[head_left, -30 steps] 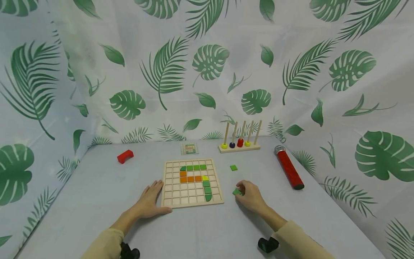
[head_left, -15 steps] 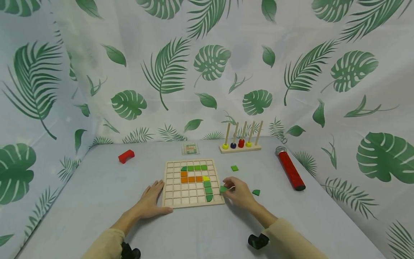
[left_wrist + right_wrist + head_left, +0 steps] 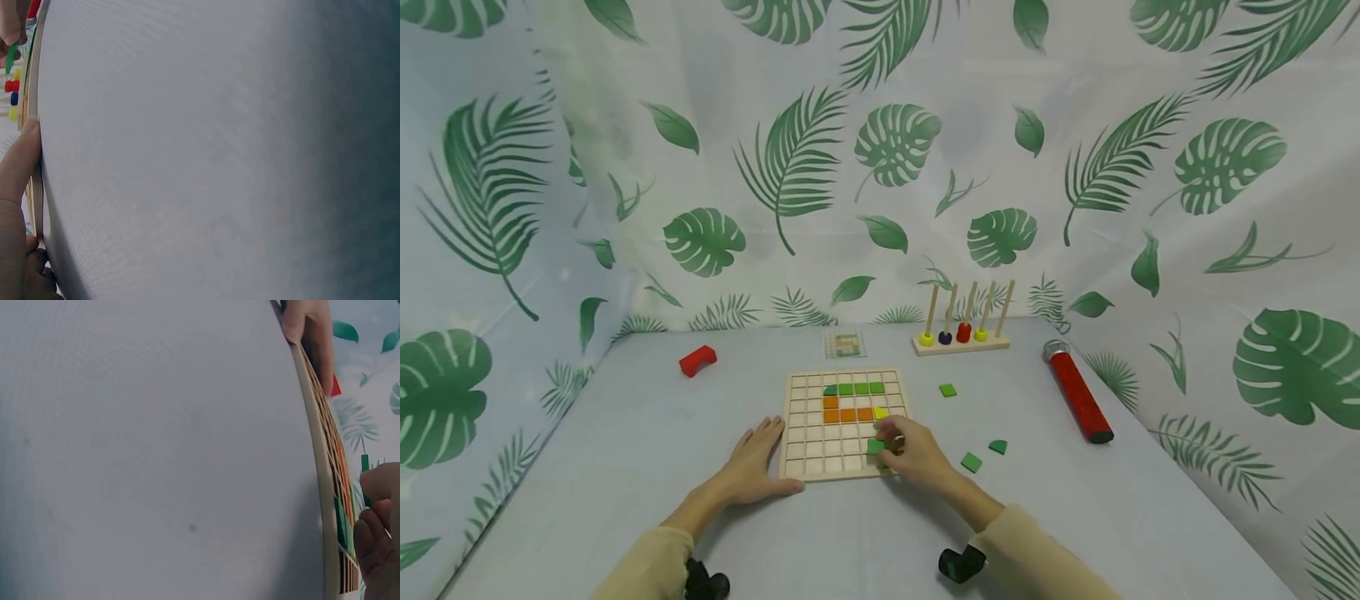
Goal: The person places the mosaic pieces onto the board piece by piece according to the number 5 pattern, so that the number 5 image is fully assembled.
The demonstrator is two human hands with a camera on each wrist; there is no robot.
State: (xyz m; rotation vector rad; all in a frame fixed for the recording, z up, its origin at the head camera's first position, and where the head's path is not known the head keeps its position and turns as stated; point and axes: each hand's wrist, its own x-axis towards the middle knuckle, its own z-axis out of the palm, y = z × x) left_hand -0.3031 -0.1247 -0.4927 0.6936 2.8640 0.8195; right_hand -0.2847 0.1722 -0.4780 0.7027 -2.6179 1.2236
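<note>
My right hand (image 3: 916, 454) pinches a green square tile (image 3: 876, 447) between thumb and fingers over the right side of a wooden grid board (image 3: 823, 463). In the right wrist view, the held tile (image 3: 365, 469) appears edge-on above the board. Flat and spread, my left hand (image 3: 747, 468) touches the board's left edge and lower left corner, its thumb along the near edge. On the board lie a row of green tiles (image 3: 861, 388), several orange tiles (image 3: 847, 415) and a yellow tile (image 3: 881, 412). My right hand covers the green tiles below the yellow one.
Loose green pieces (image 3: 972, 462) lie right of the board. Behind it are a small pattern card (image 3: 846, 343) and a peg stand (image 3: 962, 343) with coloured beads. A red tube (image 3: 1078, 395) lies at right, a red arch block (image 3: 697, 361) at left.
My right hand picked up a green tile from the table and carried it left over the board. Two green pieces it had covered now show on the table. My left hand stays put.
</note>
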